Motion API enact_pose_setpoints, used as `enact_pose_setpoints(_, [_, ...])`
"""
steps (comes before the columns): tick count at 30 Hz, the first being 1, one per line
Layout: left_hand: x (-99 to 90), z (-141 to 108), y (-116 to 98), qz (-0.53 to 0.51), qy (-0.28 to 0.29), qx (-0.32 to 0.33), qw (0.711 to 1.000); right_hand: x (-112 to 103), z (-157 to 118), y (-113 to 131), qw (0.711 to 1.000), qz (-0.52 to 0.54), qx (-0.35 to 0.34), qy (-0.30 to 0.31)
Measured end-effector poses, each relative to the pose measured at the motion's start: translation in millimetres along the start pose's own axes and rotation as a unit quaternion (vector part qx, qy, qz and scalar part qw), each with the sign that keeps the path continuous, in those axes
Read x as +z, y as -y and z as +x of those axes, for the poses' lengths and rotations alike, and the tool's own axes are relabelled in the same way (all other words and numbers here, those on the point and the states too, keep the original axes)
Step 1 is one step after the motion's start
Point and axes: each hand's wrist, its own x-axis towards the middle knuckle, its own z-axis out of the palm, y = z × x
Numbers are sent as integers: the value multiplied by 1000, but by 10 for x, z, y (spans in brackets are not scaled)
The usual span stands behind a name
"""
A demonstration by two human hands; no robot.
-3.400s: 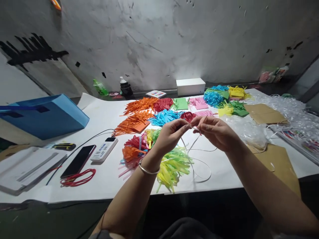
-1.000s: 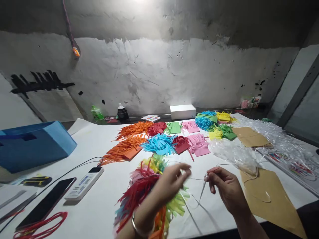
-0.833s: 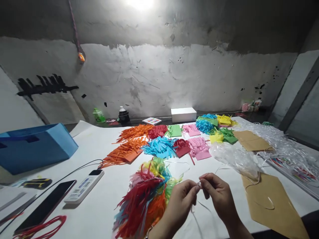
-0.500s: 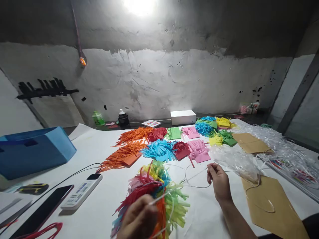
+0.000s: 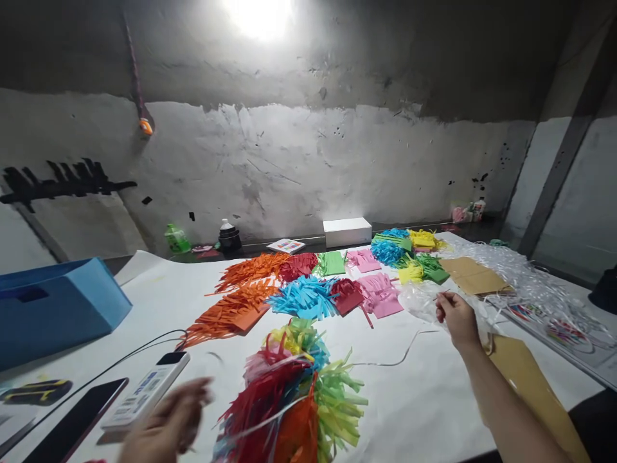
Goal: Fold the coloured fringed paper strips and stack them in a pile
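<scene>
A bundle of multicoloured fringed paper tassels (image 5: 294,392) lies on the white-covered table in front of me, with red, orange, green, yellow and blue strips. Thin white string (image 5: 385,364) crosses it and trails to the right. My right hand (image 5: 457,318) is raised to the right of the bundle, thumb and fingertips pinched on what looks like the string's end. Left of the bundle, beside the white power bank, my left hand (image 5: 166,421) is blurred by motion. Its fingers look curled, but whether string is between them is unclear.
Several orange fringes (image 5: 236,308), a blue fringe (image 5: 303,297) and pink fringes (image 5: 380,296) lie behind the bundle. At left are a blue box (image 5: 58,308), a phone (image 5: 77,421) and a power bank (image 5: 147,392). Brown envelopes (image 5: 525,373) and clear plastic (image 5: 525,270) lie at right.
My hands have moved apart: the left one out to the left off the bundle, the right one to the right and up. The loose string loop between them is gone.
</scene>
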Motion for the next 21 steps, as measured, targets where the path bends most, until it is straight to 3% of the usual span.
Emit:
enact_pose_setpoints(2, [286, -105, 51, 152, 68, 31, 985, 103, -242, 191, 998, 7, -15, 57])
enact_pose_setpoints(4, [651, -288, 71, 242, 145, 94, 955, 265, -565, 376, 992, 10, -29, 123])
enact_pose_setpoints(7, [1226, -659, 29, 189, 282, 130, 932, 494, -1036, 591, 977, 0, -42, 207])
enact_pose_setpoints(9, [1538, -881, -4, 139, 339, 111, 924, 585, -1265, 668, 969, -15, -50, 241])
enact_pose_setpoints(11, [1745, -1021, 17, 82, 387, 51, 917, 625, -1411, 688, 965, -32, -60, 255])
enact_pose_setpoints(13, [1843, -1076, 112, 20, 412, -26, 911, 637, -1491, 657, 965, -48, -69, 249])
enact_pose_setpoints(16, [1822, -1061, 306, -34, 421, -93, 901, 635, -1492, 531, 973, -66, -73, 209])
enact_pose_setpoints(19, [1641, -1011, 377, -52, 406, -122, 904, 574, -1309, 317, 985, -83, -65, 140])
enact_pose_setpoints(21, [1446, -951, 325, -77, 340, -146, 926, 458, -1084, 138, 989, -106, -65, 83])
